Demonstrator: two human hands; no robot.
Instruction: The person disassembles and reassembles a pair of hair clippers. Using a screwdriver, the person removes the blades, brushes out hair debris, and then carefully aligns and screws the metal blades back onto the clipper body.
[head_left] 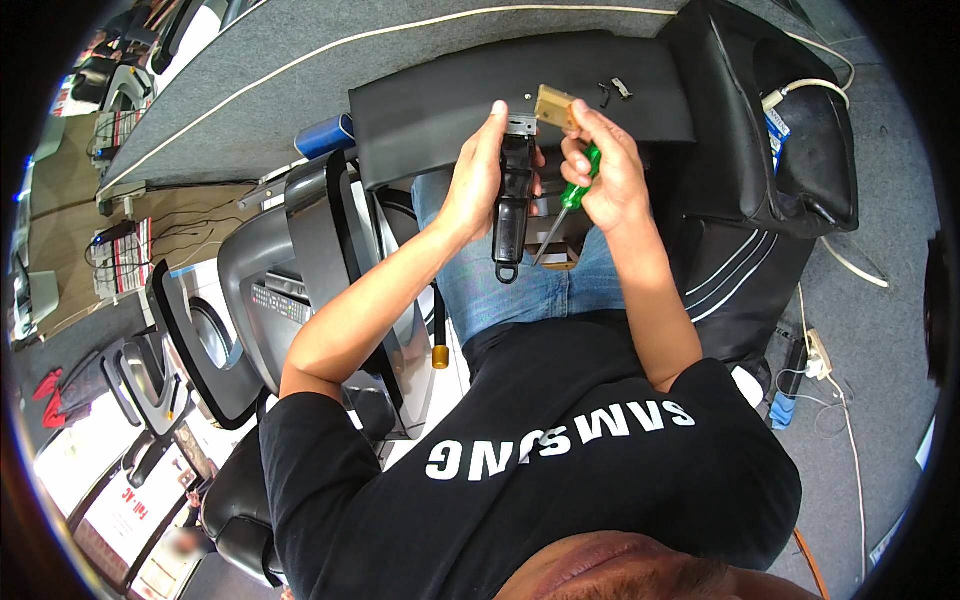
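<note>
My left hand point(478, 185) is closed round a black hair clipper point(512, 195), its thumb beside the metal plate at the clipper's head. The clipper's hanging loop points back toward me. In my right hand point(615, 170) a screwdriver point(574, 195) with a green handle lies against the palm, its shaft pointing down toward my lap. The thumb and finger of that hand also pinch a flat gold-coloured piece point(556, 107), perhaps a clipper blade, just right of the clipper's head. Beyond my hands, a small metal part point(622, 89) and a small dark part point(604, 96) lie on the black padded surface point(430, 110).
A blue box-like object point(324, 137) sits at the padded surface's left end. Left of me stands a black and grey chair point(265, 250) with a remote control point(280, 302) on it. A black padded seat point(750, 120) with a white cable point(815, 85) is at right.
</note>
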